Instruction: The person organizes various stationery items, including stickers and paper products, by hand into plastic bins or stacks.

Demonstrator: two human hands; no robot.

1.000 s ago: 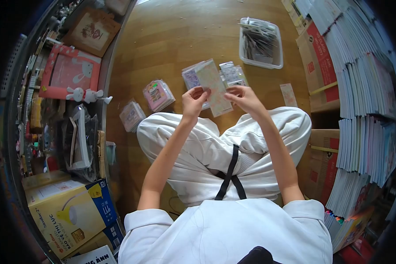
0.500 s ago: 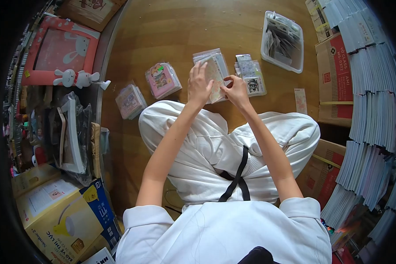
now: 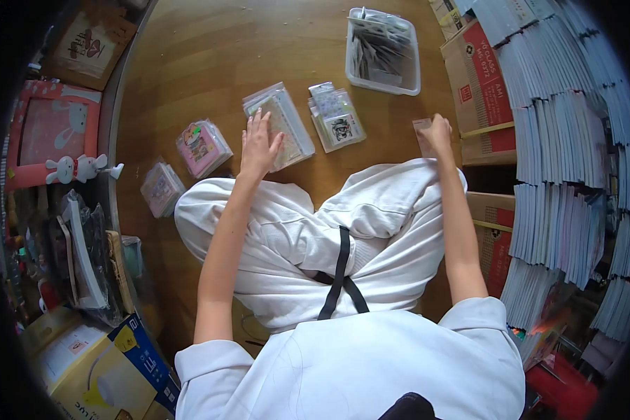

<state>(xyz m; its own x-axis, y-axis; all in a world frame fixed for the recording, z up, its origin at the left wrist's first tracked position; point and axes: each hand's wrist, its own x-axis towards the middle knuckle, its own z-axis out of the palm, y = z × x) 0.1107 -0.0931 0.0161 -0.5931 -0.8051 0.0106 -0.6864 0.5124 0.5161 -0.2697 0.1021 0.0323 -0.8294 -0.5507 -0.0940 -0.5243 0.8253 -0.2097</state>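
My left hand (image 3: pixel 257 148) lies open, fingers spread, on a stack of clear-sleeved sheets (image 3: pixel 297 143) with a pale floral sheet on top. Farther right, my right hand (image 3: pixel 438 136) is closed at a narrow pinkish printed strip (image 3: pixel 421 129) lying on the wooden floor. Its fingers look pinched on the strip's edge, though the fingertips are partly hidden. Between my hands sits a pile of small packaged sheets (image 3: pixel 337 126), a black-and-white picture on the uppermost one. To the left are a pink pack (image 3: pixel 203 148) and another stack of sleeved cards (image 3: pixel 162 189).
A clear plastic bin (image 3: pixel 413 73) of upright packets stands at the back. Cardboard boxes (image 3: pixel 479 91) and tall stacks of booklets (image 3: pixel 560 150) line the right. On the left are a pink rabbit frame (image 3: pixel 21 129) and a yellow-blue lamp box (image 3: pixel 112 371).
My right hand has left the sleeved stack and moved right to the printed strip. My left hand stays on the stack. The whole view has shifted, moving the scene leftward.
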